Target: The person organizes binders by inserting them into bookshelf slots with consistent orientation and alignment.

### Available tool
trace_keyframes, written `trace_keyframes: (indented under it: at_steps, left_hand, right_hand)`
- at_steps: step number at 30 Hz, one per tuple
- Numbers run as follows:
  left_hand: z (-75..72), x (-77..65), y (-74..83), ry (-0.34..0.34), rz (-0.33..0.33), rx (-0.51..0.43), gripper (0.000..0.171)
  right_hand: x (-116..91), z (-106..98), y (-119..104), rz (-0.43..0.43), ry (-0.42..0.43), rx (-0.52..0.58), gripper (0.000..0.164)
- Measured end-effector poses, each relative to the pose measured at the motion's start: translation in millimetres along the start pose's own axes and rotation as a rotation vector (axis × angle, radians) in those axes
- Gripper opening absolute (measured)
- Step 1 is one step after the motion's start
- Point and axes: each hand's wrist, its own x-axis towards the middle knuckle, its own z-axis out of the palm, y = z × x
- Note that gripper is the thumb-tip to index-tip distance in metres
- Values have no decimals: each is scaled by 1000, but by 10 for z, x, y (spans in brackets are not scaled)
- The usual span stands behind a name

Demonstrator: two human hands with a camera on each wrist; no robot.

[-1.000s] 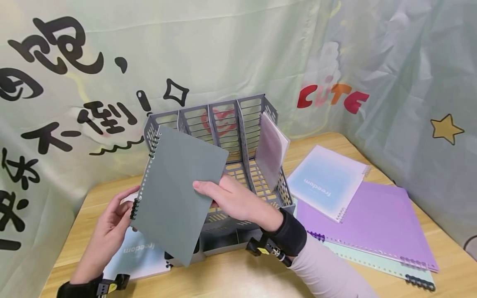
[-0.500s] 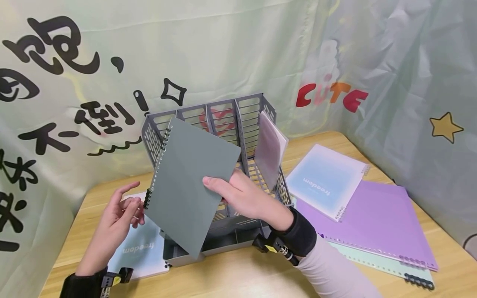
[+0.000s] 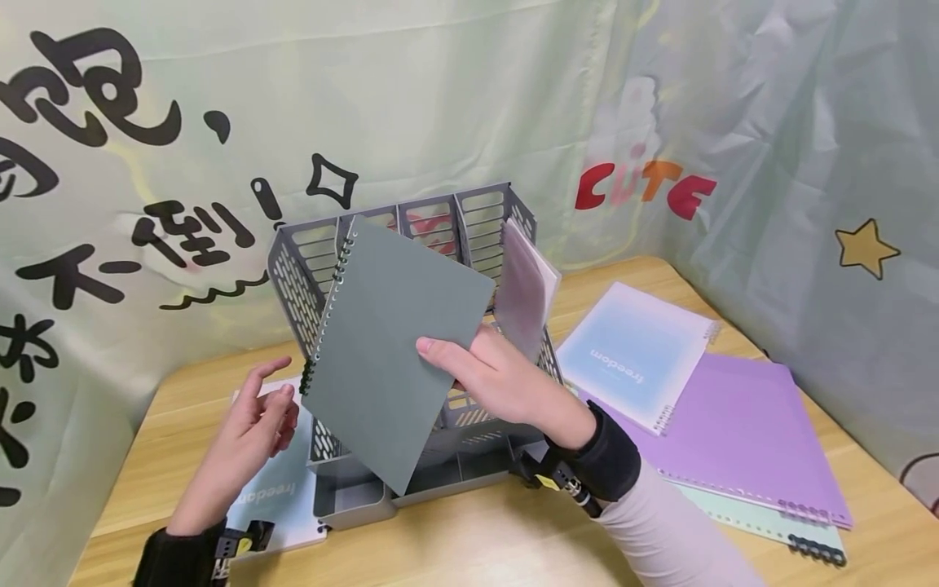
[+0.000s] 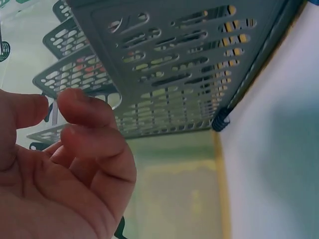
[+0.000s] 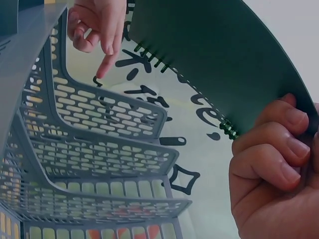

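While a pale curtain [image 3: 469,106] printed with black characters, CUTE and a star hangs behind, a wooden table [image 3: 477,554] carries a grey slotted rack [image 3: 469,444] split into upright compartments, with small trays along its front. To the right lies a purple notebook [image 3: 741,440], over a mint notebook [image 3: 763,518] that shows along the near edge. The grey notebook [image 3: 399,326] is up in front of the rack, tilted, its rings to the left; whether it touches the rack, I cannot tell. One blue notebook [image 3: 631,350] overlaps the purple one; another blue notebook [image 3: 286,465] lies left of the rack, partly behind the left hand [image 3: 257,424]. A pinkish notebook [image 3: 521,285] stands in the rack's rightmost compartment. The right hand [image 3: 502,379] pinches the grey notebook's right edge, thumb on the near cover, fingers bent behind. The left hand is loosely bent, forefinger extended, just beside the rings. Each wrist wears a black strap [image 3: 616,452].
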Motion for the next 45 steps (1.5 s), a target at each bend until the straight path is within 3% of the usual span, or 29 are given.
trace_keyframes:
  at_steps: [4,11,25,32,39,45]
  left_hand:
    - [50,24,-14,-34,13,-30,48]
    - [113,38,-29,-67,3,-50,50]
    - [258,58,-80,-33,-63,198,61]
    - [298,76,-104,-31,-74,293,69]
    - [346,93,-83,-70,-110,312,64]
    - [402,104,-96,-69,-85,313,55]
  right_hand:
    - [-5,-46,21,-47,15,-15,23]
    - [-31,-143,29,-53,25,-49,23]
    - [-136,-387,55,20,68,-139,22]
    - [-171,-454,44,-6,83,-171,24]
    - [-243,-528,45,12,109,-209,19]
    - [-287,-582,31,9,130,-222,18]
